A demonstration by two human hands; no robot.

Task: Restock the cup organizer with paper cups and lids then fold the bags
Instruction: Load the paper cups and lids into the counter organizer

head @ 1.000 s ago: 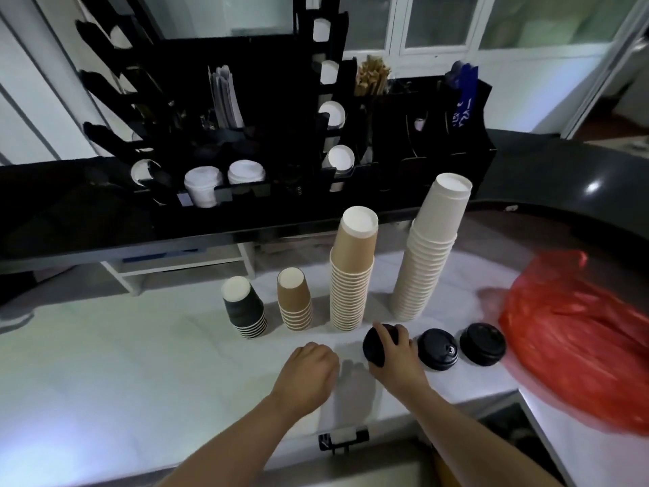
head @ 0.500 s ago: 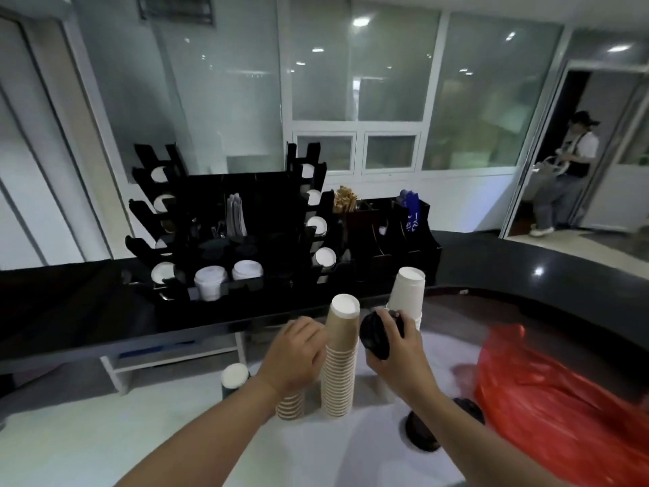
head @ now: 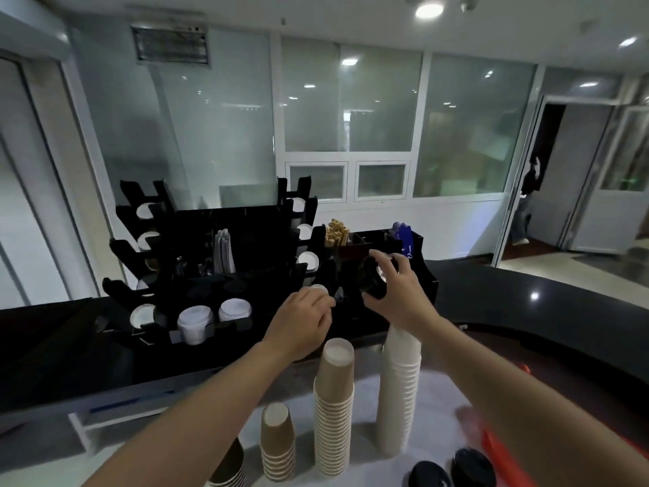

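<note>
My right hand [head: 398, 297] grips a stack of black lids [head: 374, 280], held on its side in front of the right part of the black cup organizer [head: 246, 268] on the dark counter. My left hand [head: 302, 323] is curled into a loose fist just left of it, near the organizer's right column of cup slots, and holds nothing that I can see. On the white table below stand a tall white cup stack [head: 400, 388], a tall brown cup stack [head: 334, 405], a short brown stack [head: 277, 441] and a dark stack [head: 228, 469]. Two black lid stacks [head: 456, 471] lie at the bottom right.
White lids [head: 234, 309] and a white cup stack [head: 195, 325] sit in the organizer's front row. Stir sticks [head: 336, 233] and blue packets [head: 404, 240] fill its right bins. A red bag [head: 491, 444] shows behind my right arm. A person [head: 526, 202] stands in the far doorway.
My right hand has lifted the black lid stack off the table and carried it up and forward to the organizer. My left hand rose alongside it. The view tilted up.
</note>
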